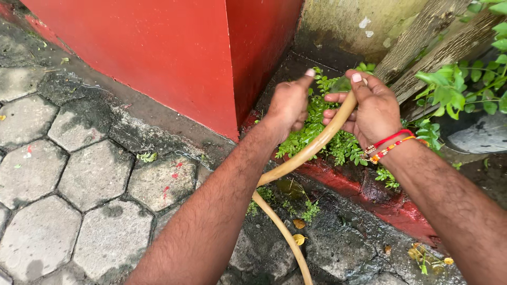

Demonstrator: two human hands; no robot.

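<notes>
2 bare hands work at the end of a tan hose [311, 150] held above low green weeds [317, 129] in the corner by a red wall [158, 58]. The right hand [372, 108] is closed around the hose near its tip, thumb pressed over the top, with red and beaded bracelets [391, 145] at the wrist. The left hand [289, 103] is loosely curled just beside the tip, thumb raised; whether it touches the hose cannot be told. From the grip the hose curves down between the forearms to the wet grey paving stones [79, 174]. It looks light, flexible and rubbery, likely slick when wet, so a full wrap close to the end should steady it best.
</notes>
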